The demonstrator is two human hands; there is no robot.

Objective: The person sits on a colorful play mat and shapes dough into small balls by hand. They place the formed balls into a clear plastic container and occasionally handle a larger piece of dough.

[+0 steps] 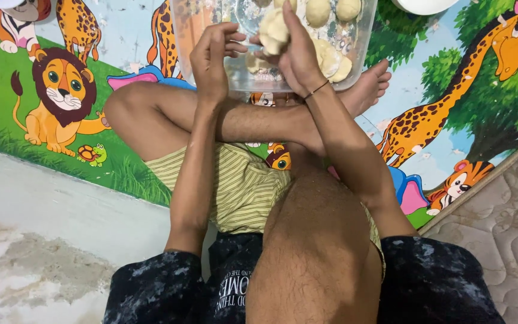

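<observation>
Right hand (292, 51) grasps a dough lump (273, 31) over the clear tub (184, 45) at the far middle; left hand (211, 57), fingers loosely curled and released, hovers beside it. Dough balls (318, 11) lie inside. Crossed legs (253, 123) block the animal-print mat (61, 90); a quilted mattress (505, 222) lies near right.

Tub (181, 42) sits on the mat (43, 138), far of the crossed legs. Dough balls (331, 12) in the tub. Both hands over it, left hand (211, 57) beside right hand (298, 57). Mattress (499, 240) right, bare floor (43, 240) near left.
</observation>
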